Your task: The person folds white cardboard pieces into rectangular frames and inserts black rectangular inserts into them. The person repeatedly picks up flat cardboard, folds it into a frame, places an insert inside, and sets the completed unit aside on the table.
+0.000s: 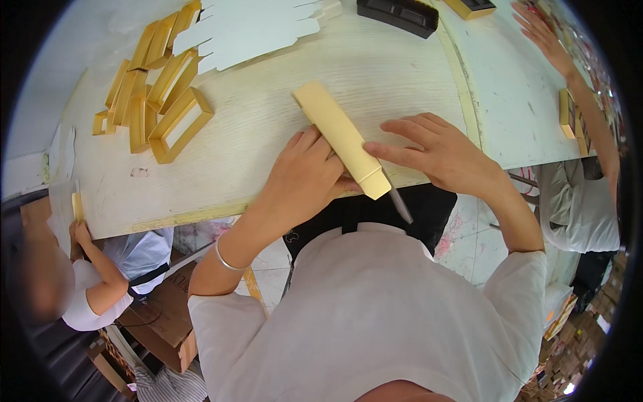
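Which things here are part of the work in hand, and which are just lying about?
In use:
left hand
right hand
long gold box

Lying about:
gold frames
white card sheets
black tray

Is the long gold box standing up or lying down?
Lying down. The gold box lies flat along the table, with the left hand gripping its near end.

Pale wooden table (pixel 281 120), gold box frames (pixel 157 87), white card sheets (pixel 254 30), black tray (pixel 398 15)

Left hand (pixel 305 177) curled in a grip, right hand (pixel 435 151) flat, fingers spread
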Demonstrator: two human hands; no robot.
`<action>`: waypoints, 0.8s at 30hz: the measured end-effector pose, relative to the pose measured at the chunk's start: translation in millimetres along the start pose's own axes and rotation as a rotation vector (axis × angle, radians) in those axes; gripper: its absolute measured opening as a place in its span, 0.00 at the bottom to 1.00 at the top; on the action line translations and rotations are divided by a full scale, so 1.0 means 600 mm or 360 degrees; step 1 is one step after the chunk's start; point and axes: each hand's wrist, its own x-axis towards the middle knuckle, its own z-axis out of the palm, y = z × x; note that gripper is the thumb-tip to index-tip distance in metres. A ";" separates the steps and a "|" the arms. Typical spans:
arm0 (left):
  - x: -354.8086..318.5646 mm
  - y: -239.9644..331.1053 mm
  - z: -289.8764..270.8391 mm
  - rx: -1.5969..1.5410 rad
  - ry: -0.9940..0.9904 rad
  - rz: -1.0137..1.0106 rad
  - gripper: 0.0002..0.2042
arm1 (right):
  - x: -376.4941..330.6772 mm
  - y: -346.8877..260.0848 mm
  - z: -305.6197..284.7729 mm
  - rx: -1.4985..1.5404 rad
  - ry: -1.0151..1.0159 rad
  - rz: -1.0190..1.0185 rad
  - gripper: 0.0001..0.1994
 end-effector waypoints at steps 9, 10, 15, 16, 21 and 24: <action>0.038 0.000 -0.071 -0.0198 -0.0497 0.0235 0.22 | -0.022 0.024 0.025 -0.0070 0.0192 -0.0187 0.28; 0.037 -0.001 -0.070 -0.0232 -0.0479 0.0268 0.21 | -0.034 0.028 0.029 -0.0114 0.0167 -0.0169 0.26; 0.022 -0.020 -0.014 -0.0366 -0.0339 0.0308 0.17 | -0.031 0.020 0.024 -0.0040 0.0205 -0.0171 0.17; 0.021 -0.022 -0.009 -0.0444 -0.0285 0.0294 0.15 | -0.024 0.019 0.022 0.0036 0.0200 -0.0154 0.16; 0.021 0.007 0.023 -0.0796 -0.0131 -0.0369 0.10 | 0.010 -0.001 0.046 0.0343 0.0316 0.0013 0.10; 0.026 0.012 0.019 -0.0813 -0.0131 -0.0385 0.09 | 0.010 -0.011 0.062 0.0554 0.0420 0.0182 0.09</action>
